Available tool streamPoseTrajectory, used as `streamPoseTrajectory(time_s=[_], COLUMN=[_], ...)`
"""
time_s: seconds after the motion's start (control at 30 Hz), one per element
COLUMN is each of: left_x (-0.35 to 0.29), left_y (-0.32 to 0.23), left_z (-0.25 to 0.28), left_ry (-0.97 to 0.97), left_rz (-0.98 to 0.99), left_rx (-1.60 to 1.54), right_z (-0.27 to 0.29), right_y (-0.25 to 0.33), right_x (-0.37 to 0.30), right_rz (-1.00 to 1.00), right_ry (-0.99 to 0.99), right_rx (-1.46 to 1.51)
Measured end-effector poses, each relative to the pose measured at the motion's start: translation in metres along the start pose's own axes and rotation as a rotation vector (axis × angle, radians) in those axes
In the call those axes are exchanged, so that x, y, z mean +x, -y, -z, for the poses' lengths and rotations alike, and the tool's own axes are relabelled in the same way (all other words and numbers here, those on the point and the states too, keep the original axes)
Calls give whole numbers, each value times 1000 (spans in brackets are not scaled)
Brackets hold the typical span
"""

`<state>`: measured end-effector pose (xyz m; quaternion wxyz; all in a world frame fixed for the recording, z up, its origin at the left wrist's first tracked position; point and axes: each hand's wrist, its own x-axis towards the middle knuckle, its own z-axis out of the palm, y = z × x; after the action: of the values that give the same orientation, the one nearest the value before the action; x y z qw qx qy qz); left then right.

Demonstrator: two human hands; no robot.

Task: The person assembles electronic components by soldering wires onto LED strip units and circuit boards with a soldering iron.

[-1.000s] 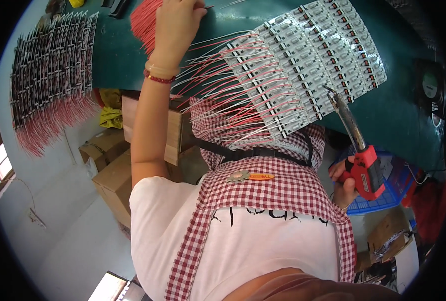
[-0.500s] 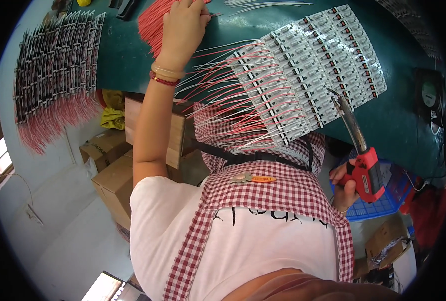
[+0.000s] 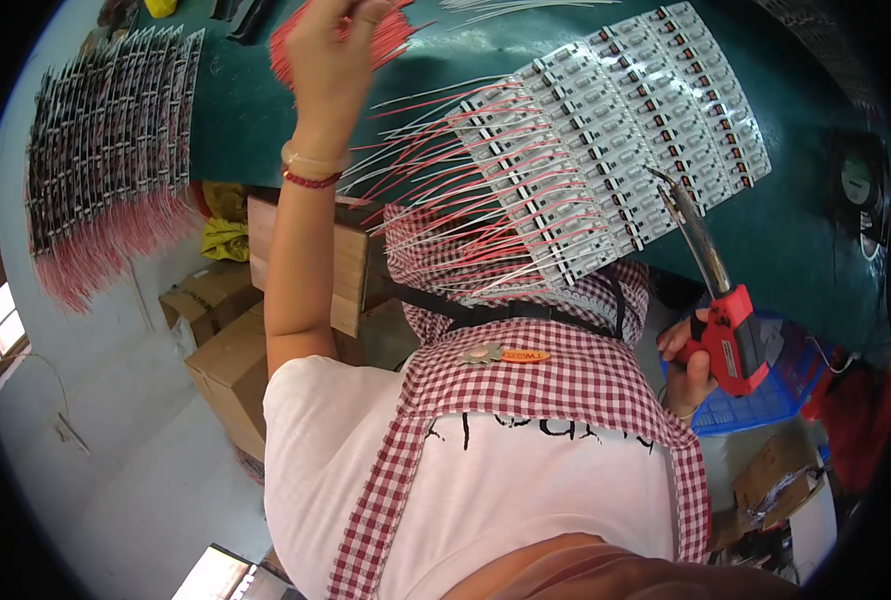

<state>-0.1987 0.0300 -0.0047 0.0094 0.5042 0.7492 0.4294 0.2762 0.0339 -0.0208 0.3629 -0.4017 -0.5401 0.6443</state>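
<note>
My left hand (image 3: 333, 50) is over a pile of loose red wires (image 3: 392, 42) at the top of the view. Its fingers are curled together, and what they may pinch cannot be made out. My right hand (image 3: 687, 365) grips a red soldering gun (image 3: 733, 340) by its handle. The gun's metal barrel points up and left, and its bent tip is over a panel of white circuit boards (image 3: 605, 140). Along the panel's left side, red and white wires (image 3: 455, 205) fan out in rows toward my left arm.
The panel lies on a green tabletop (image 3: 245, 120). Finished-looking strips with wires (image 3: 110, 150) hang over its left end. White wires (image 3: 525, 10) lie at the far edge. Below are cardboard boxes (image 3: 230, 365), a wooden box (image 3: 310, 265) and a blue basket (image 3: 765, 415). A dark round device (image 3: 857, 185) stands right.
My left hand has shifted left and slightly farther away over the red wires. My right hand and the soldering gun have barely moved.
</note>
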Motion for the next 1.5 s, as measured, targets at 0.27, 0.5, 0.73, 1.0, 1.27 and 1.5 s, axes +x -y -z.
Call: streamPoseTrajectory(time_s=[0.27,0.5,0.73,1.0,1.27,1.5], left_x=[-23,-47,-77,-133,-143,-147], left_y=[-33,-38,-137,-157,-152,-148], left_z=[-7,-26,-29,-67,-71,-71], left_ry=[-533,-488,362,393,375,343], left_rz=[-1,117,158,-173,-191,-202], left_rx=[-869,-733,-249,85,3,-26], right_z=[-4,-4,2,18,25,30], right_y=[1,3,3,-2,-6,-13], right_x=[5,3,-6,-45,-63,-68], right_rz=[-16,-3,-16,-219,-311,-289], right_ry=[14,23,-11,40,19,63], right_rx=[42,50,62,8,32,46])
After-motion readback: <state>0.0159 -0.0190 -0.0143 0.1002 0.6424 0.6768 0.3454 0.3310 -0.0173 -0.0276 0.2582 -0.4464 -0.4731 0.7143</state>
